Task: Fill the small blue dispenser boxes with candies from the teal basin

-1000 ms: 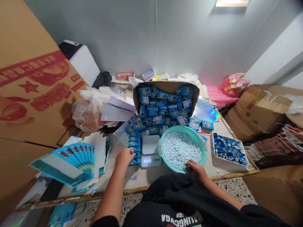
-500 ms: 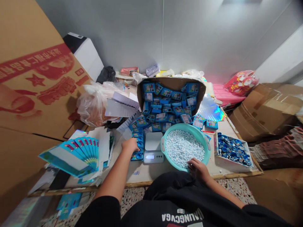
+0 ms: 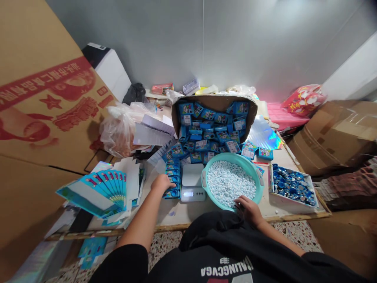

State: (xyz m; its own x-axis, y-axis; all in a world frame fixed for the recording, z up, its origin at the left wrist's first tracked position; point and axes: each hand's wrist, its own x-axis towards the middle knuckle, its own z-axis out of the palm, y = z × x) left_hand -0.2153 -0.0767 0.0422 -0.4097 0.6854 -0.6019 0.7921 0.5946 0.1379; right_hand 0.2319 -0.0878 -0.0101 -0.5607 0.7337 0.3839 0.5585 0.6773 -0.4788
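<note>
My left hand [image 3: 161, 184] is closed, its fingertips against a row of small blue packs [image 3: 173, 172] with round blue recesses. Whatever may be between those fingers is hidden. Right beside the row is a grey-white digital scale [image 3: 192, 177] with a lit display. A teal basin [image 3: 258, 192] full of small pale blue and white pellets [image 3: 231, 182] stands right of the scale. My right hand [image 3: 249, 209] lies over the basin's near rim, loosely bent fingers apart at the edge of the pellets; nothing shows in them.
Behind the basin, a carton [image 3: 252, 114] on its side spills small blue printed boxes [image 3: 202, 145]. To the right is a white tray [image 3: 312, 188] of blue and silver caps. Fanned blue cards [image 3: 108, 186] lie left, near a tall brown carton [image 3: 44, 129]. The wooden table edge [image 3: 171, 227] runs along my body.
The whole view has shifted slightly. My left hand stays at the row of packs and my right hand at the basin rim, with only slight finger movement.
</note>
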